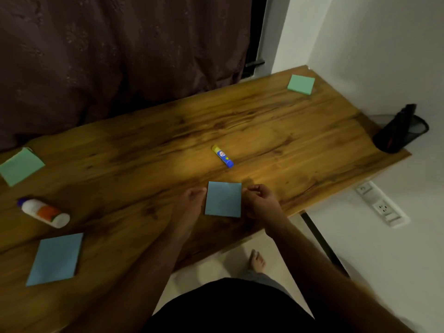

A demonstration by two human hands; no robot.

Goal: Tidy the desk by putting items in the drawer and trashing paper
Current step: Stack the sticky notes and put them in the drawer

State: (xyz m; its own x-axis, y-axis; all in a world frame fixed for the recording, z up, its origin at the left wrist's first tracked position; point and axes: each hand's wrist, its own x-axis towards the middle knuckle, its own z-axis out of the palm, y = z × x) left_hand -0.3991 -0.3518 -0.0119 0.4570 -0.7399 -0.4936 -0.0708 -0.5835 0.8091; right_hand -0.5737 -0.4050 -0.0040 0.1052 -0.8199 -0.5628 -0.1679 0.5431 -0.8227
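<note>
From the head camera, I look down on a wooden desk (276,131) with a glossy, streaked brown grain. Its long axis runs from 8 o'clock to 2 o'clock.

Between my hands is a flat, matte blue note (224,199), nearly square, its edges roughly upright in the frame. My left hand (189,200) has its curled fingers at the note's left edge, and my right hand (260,200) pinches the right edge with bent fingers. I cannot tell whether the note lies on the desk or is lifted off it.

At 12 o'clock from the note, near it, lies a small glue stick (222,156), a smooth blue cylinder with a yellow end. Its long axis runs from 11 o'clock to 5 o'clock, yellow end farther from me.

Well off at 9 o'clock lies a fatter white bottle (44,212) with an orange band, its blue cap pointing to 10 o'clock. Below it, at 7 o'clock, is a larger blue pad (55,259).

A green pad (20,165) sits at the desk's far left, and another green pad (301,84) is in the far corner at 1 o'clock.

At 2 o'clock, a black mesh bin (401,129) stands beyond the desk's right end.
</note>
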